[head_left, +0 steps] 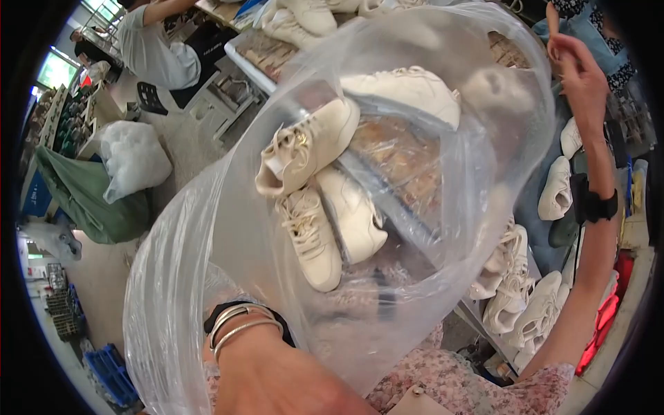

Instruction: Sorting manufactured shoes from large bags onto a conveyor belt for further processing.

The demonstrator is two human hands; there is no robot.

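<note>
A large translucent plastic bag spreads across the middle, ballooned out. Cream lace-up shoes show through or within it, with more cream shoes just below. My left hand is close at the lower edge, its fingers out of view; silver bracelets and a black band circle that wrist, and the plastic lies over the arm. My right hand is raised at the upper right beside the bag's rim. Its fingers curl at a slender tan thing whose kind I cannot make out.
Several cream shoes stand along the right, and others lie at the far edge of the work surface. Left on the floor are a green sack and a white bundle. A person sits at far left.
</note>
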